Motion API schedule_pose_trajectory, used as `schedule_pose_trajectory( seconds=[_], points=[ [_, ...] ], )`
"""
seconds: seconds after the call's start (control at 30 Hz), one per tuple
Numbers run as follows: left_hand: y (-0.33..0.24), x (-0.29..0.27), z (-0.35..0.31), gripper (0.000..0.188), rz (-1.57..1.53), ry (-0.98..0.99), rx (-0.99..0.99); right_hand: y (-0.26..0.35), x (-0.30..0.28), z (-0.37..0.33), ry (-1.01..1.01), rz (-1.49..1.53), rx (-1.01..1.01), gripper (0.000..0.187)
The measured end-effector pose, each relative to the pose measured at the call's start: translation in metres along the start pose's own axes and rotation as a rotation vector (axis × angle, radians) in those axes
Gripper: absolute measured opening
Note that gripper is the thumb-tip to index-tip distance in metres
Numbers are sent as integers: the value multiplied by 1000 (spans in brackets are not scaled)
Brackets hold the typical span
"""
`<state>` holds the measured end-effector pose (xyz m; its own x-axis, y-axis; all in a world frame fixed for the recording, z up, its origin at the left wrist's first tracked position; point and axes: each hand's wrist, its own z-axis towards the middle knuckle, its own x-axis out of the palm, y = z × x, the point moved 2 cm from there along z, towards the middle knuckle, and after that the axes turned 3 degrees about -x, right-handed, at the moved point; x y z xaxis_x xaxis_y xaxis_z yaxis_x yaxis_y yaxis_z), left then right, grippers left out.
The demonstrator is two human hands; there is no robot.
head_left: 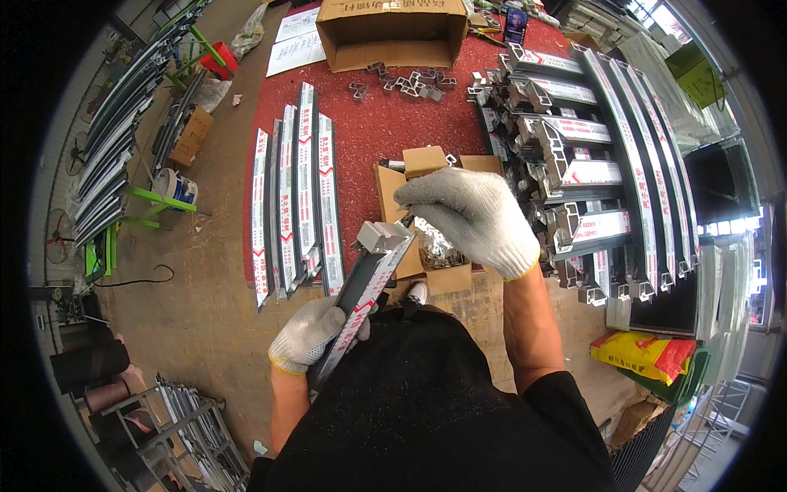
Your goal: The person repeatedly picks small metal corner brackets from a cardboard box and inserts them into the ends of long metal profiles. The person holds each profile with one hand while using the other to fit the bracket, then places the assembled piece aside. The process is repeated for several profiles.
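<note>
My left hand [310,334], in a pale knitted glove, is closed around a dark grey metal profile [357,305] wrapped in white-and-red film. The profile slants up and away from me. At its upper end sits a silver metal corner piece [385,238]. My right hand [471,215], gloved too, hovers just beyond that end with its fingers bent down together. A small dark bit shows below the fingertips; what they hold is too hidden to name. Partly under the right hand is an open cardboard box [449,281] with small shiny metal parts [438,246] inside.
Several film-wrapped profiles [305,176] lie on the red tabletop [361,131] at left. A stack of profiles [643,176] fills the right side. Loose metal brackets [410,84] lie before a large cardboard box [393,34] at the back. A phone [515,26] stands beyond.
</note>
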<state>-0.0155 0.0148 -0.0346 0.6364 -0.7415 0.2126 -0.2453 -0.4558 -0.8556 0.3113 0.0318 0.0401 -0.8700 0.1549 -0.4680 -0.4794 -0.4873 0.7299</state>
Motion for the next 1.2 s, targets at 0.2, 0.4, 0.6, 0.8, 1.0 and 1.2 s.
schedule_pose_trajectory(
  seconds=[0.2, 0.4, 0.6, 0.8, 1.0, 1.2],
  points=[
    [-5, 1, 0, 84, -47, 11, -27, -5, 2, 1, 23, -3, -21, 20],
    [-3, -1, 2, 85, -28, 10, -28, -6, 1, 3, 23, 27, 13, 17],
    [4, -1, 3, 88, -30, -6, -35, -7, 2, 2, 36, 38, 52, 20],
    [1, 1, 5, 94, -27, -12, -20, -12, 13, -1, 50, 121, 169, 21],
    [-2, 0, 2, 97, -26, -39, -41, -4, 18, -10, 112, -162, 66, 39],
    [-6, 2, 0, 77, -62, -87, -35, -2, 28, -17, 261, -423, 43, 64]
  ],
)
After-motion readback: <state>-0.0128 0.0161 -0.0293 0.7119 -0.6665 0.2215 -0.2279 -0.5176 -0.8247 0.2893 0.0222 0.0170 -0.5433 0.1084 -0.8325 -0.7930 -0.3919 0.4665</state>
